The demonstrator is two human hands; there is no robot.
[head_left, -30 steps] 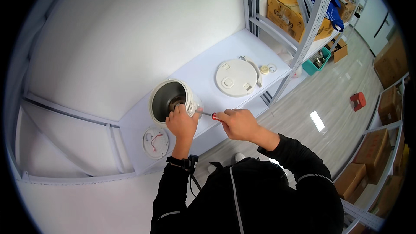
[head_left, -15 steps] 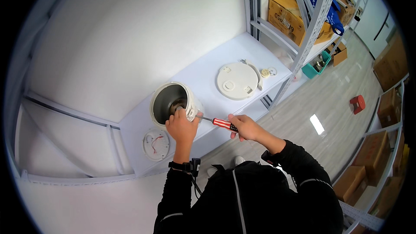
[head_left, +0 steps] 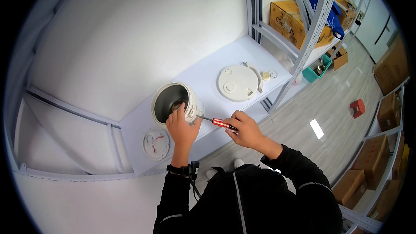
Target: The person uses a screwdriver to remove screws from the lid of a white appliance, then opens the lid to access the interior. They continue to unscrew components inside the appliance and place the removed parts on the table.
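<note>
A white cylindrical appliance body with a dark metal interior lies tilted on the shelf, its mouth toward the left. My left hand grips its near rim, with fingers over the edge and the thumb on the outside. In my right hand is a screwdriver with a red, white and dark handle. Its shaft runs left to the side of the body, next to a white fitting there; the exact contact of the tip is too small to make out. Beside the body lies a round white base plate with red wires.
A round white lid lies farther right on the white shelf, near small round cream parts. A metal upright stands at the shelf's right end. Beyond are cardboard boxes, a teal basket and a red stool.
My left hand's fingers have spread and reach farther over the rim. My right hand has changed its hold on the screwdriver handle, its knuckles now higher over it.
</note>
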